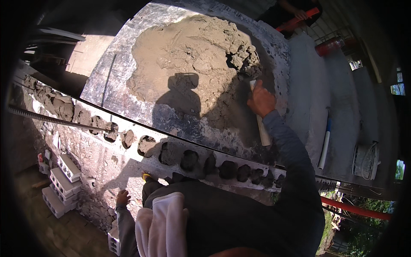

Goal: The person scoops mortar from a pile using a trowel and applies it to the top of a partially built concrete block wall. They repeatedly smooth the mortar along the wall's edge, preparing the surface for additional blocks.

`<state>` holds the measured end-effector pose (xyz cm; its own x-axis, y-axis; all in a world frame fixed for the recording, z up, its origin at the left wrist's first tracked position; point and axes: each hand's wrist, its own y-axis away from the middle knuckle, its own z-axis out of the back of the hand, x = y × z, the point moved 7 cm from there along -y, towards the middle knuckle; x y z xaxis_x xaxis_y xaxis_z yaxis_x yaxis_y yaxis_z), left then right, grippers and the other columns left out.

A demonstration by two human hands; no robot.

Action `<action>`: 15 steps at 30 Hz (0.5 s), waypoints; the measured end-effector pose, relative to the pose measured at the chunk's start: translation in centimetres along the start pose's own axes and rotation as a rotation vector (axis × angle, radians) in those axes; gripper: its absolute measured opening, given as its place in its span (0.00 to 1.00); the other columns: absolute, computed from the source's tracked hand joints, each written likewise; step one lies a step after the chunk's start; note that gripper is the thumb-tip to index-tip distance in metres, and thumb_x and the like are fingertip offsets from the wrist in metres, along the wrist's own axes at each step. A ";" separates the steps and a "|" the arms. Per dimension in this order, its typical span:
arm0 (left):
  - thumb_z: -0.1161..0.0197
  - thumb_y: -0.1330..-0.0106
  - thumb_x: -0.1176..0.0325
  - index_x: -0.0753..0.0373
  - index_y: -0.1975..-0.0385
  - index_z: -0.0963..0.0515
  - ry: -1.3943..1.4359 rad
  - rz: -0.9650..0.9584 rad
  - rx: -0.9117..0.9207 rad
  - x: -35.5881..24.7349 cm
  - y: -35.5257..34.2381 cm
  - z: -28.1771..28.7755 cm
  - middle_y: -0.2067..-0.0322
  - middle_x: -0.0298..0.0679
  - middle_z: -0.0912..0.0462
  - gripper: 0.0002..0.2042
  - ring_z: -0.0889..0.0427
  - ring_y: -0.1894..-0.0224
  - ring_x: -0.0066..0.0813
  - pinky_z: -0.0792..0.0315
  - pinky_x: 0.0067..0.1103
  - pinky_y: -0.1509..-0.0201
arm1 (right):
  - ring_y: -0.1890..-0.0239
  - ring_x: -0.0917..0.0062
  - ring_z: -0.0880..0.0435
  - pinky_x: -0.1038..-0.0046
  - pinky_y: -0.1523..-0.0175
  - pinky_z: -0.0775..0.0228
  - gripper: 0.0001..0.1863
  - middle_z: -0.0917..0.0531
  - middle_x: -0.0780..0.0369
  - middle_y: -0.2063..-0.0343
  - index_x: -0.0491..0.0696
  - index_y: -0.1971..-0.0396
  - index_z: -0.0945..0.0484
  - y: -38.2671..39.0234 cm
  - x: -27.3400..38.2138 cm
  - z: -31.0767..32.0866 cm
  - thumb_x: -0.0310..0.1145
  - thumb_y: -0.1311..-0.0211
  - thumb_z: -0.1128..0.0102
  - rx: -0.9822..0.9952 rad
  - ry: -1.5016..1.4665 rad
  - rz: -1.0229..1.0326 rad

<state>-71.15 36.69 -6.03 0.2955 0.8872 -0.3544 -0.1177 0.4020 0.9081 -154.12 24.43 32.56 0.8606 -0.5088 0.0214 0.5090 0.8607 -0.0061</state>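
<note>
My right hand (262, 99) is closed around the pale wooden handle (264, 133) of a tool, at the right edge of a wide heap of wet grey-brown mortar (184, 47). The head of this wooden-handled tool is lost in the shadow by the mortar. Under the heap lies a smeared metal-looking board (117, 73). My left hand (123, 198) hangs low at the left, its fingers loosely bent and apart, with nothing seen in them. Between me and the board runs a hollow-block wall top (132, 125), several of its holes filled with mortar.
A ribbed steel bar (55, 118) juts across the wall at the left. Concrete blocks (64, 182) are stacked below it. To the right are a blue-and-white tube (326, 139), a pale bucket (365, 160) and a red pipe (355, 208). Another person's hand (302, 15) holds a red bar (295, 22).
</note>
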 end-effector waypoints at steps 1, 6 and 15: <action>0.41 0.31 0.62 0.60 0.41 0.29 -0.002 -0.043 0.007 -2.9 -0.8 -0.8 0.58 0.37 0.19 0.20 0.17 0.64 0.29 0.25 0.27 0.69 | 0.66 0.44 0.18 0.51 0.57 0.26 0.21 0.18 0.43 0.67 0.37 0.52 0.31 0.8 -0.9 -0.8 0.35 0.39 0.39 0.037 -0.029 -0.041; 0.43 0.30 0.61 0.58 0.45 0.26 0.103 0.042 -0.047 1.5 -0.2 0.0 0.59 0.36 0.18 0.17 0.17 0.62 0.29 0.28 0.25 0.69 | 0.74 0.59 0.18 0.58 0.67 0.24 0.18 0.20 0.51 0.70 0.40 0.53 0.30 6.1 -6.0 3.9 0.34 0.38 0.41 0.184 -0.498 -0.176; 0.43 0.31 0.62 0.58 0.50 0.26 0.072 0.402 -0.101 16.1 5.9 1.6 0.61 0.36 0.19 0.13 0.17 0.66 0.32 0.27 0.31 0.72 | 0.83 0.82 0.28 0.74 0.78 0.31 0.10 0.27 0.65 0.77 0.45 0.60 0.30 5.1 -4.3 -3.3 0.30 0.38 0.42 0.730 -1.085 -0.492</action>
<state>-65.55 52.95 -6.02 0.1402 0.9901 0.0061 -0.3040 0.0372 0.9519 -155.22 30.98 29.13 -0.0138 -0.7800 0.6256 0.3399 0.5848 0.7366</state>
